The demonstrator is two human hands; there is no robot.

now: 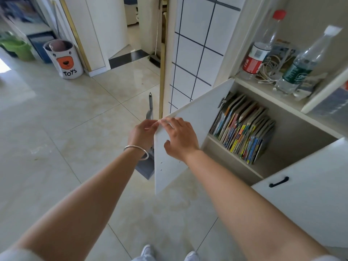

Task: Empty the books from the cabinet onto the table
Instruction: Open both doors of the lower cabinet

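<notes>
A white cabinet (pixel 282 113) stands at the right with its left door (pixel 190 117) swung open. Inside, a row of thin colourful books (pixel 243 130) leans on the lower shelf. My left hand (pixel 144 132), with a silver bangle on the wrist, grips the door's top outer corner from behind. Against the same corner, on the door's inner face, my right hand (pixel 180 138) lies with fingers spread. The cabinet's right door (pixel 305 194), with a black handle (pixel 278 182), is also partly open. No table is in view.
Two plastic bottles (pixel 260 48) and a tangle of white cable (pixel 271 66) sit on the shelf above the books. A grey dustpan (pixel 146 166) stands behind the door. A "TOYS" bin (pixel 65 60) is far left on the tiled floor.
</notes>
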